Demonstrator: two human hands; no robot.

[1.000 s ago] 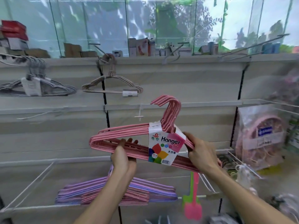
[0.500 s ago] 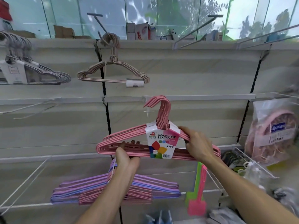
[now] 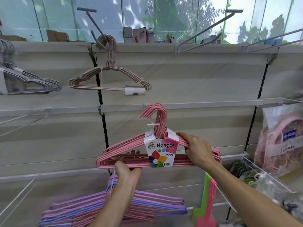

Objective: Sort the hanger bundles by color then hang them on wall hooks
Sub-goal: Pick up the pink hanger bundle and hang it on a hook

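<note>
You have lifted the pink hanger bundle (image 3: 131,154) a little closer to the white wall hook (image 3: 152,124), its hook tops now just beside it. Your left hand (image 3: 127,169) grips the bottom bars from below, your right hand (image 3: 199,149) curls over the right shoulder (the purple-and-pink bundles (image 3: 147,205) hang lower)

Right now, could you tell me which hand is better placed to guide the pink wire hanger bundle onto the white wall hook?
Probably the right hand: it grips the pink wire hanger bundle nearest its hooks, just below the white wall hook.
</note>
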